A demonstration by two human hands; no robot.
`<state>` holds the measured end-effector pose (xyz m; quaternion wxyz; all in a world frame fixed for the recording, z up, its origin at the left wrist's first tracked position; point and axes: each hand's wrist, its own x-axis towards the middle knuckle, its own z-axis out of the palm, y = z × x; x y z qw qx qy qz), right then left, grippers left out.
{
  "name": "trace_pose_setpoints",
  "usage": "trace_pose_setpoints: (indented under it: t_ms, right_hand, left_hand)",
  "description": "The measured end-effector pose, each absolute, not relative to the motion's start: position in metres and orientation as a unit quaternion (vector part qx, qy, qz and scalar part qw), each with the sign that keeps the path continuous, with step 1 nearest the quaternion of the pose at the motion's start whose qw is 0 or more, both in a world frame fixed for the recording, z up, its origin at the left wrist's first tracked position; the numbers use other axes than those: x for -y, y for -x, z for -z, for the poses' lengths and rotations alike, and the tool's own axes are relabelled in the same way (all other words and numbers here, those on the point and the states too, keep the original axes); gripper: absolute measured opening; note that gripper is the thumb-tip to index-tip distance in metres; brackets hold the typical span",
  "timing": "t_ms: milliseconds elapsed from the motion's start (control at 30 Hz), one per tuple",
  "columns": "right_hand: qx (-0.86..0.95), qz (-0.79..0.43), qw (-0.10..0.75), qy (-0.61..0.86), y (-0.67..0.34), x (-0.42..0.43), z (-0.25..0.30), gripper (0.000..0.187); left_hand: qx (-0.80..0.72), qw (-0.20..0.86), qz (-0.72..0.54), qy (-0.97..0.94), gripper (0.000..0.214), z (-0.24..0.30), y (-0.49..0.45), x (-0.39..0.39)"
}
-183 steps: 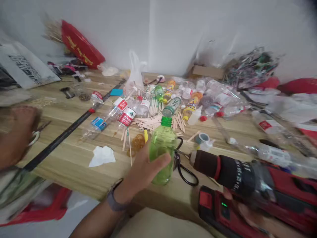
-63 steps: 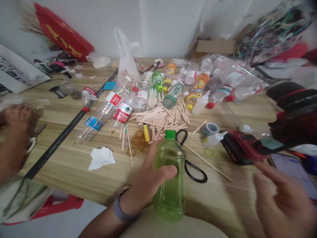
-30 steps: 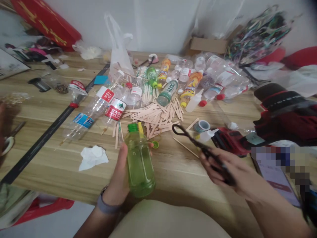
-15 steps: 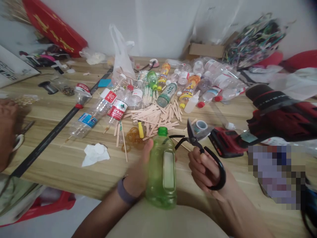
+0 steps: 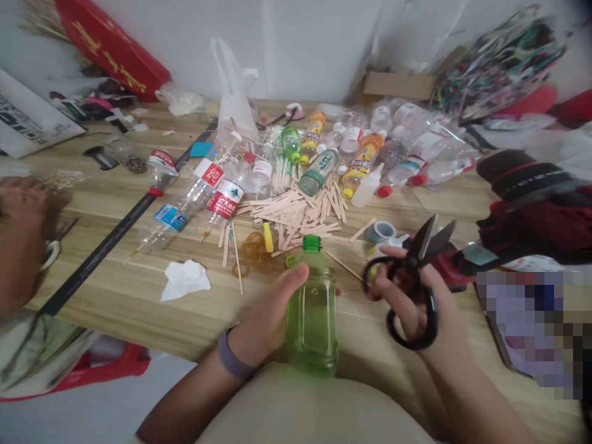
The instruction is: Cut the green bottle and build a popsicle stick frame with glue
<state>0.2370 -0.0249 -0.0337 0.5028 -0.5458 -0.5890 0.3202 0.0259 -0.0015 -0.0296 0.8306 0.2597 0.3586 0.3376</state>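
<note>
My left hand [image 5: 271, 311] was wrapped round a clear green bottle [image 5: 314, 320], the thumb pressed on its near side by the shoulder and a fingertip showing past the far edge. The bottle stood upright in front of me at the table's near edge, its green screw neck uppermost; I could not tell whether its foot touched my pale clothing. My right hand [image 5: 446, 336] had its fingers curled about the black handles of the scissors [image 5: 411, 265], which pointed up and away with the blades apart, just beside the bottle yet clear of it. I could not tell which finger sat in which loop. Behind the bottle on the wooden table [image 5: 259, 327] lay rubber bands [image 5: 254, 251], a yellow handle [image 5: 267, 238] and a loose heap of flat wooden sticks [image 5: 287, 216]. A roll of tape [image 5: 383, 232] lay behind my right hand, and a red and black drill [image 5: 522, 216] stood to the right. On the left, near a crumpled tissue [image 5: 185, 280], a dark bar [image 5: 102, 253] ran slantwise, and beyond it rested another person's hand [image 5: 23, 246].
</note>
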Motion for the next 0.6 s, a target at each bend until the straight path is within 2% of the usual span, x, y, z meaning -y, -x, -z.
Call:
trace_pose_setpoints:
  t_ms: [33, 167, 267, 400, 500, 600]
  right_hand:
    - [0.616, -0.296, 0.486, 0.545, -0.243, 0.029, 0.028, 0.03]
    - [0.821, -0.076, 0.251, 0.507, -0.262, 0.044, 0.017, 0.039]
    - [0.854, 0.057, 0.164, 0.49, -0.263, 0.049, 0.015, 0.04]
    - [0.867, 0.161, 0.135, 0.452, -0.257, 0.045, 0.012, 0.036]
    - [0.87, 0.148, 0.137, 0.451, -0.256, 0.041, 0.012, 0.037]
    - [0.875, 0.131, 0.102, 0.455, -0.259, 0.041, 0.013, 0.039]
  left_hand:
    - [-0.357, 0.836, -0.331, -0.253, 0.054, 0.03, -0.025, 0.0]
    - [-0.379, 0.826, -0.333, -0.252, 0.054, 0.026, -0.024, -0.003]
    - [-0.405, 0.806, -0.336, -0.269, 0.059, 0.027, -0.025, -0.003]
    - [-0.404, 0.773, -0.376, -0.312, 0.054, 0.03, -0.025, -0.004]
    - [-0.419, 0.737, -0.396, -0.353, 0.05, 0.029, -0.025, -0.006]
    - [-0.46, 0.707, -0.381, -0.38, 0.05, 0.027, -0.024, -0.007]
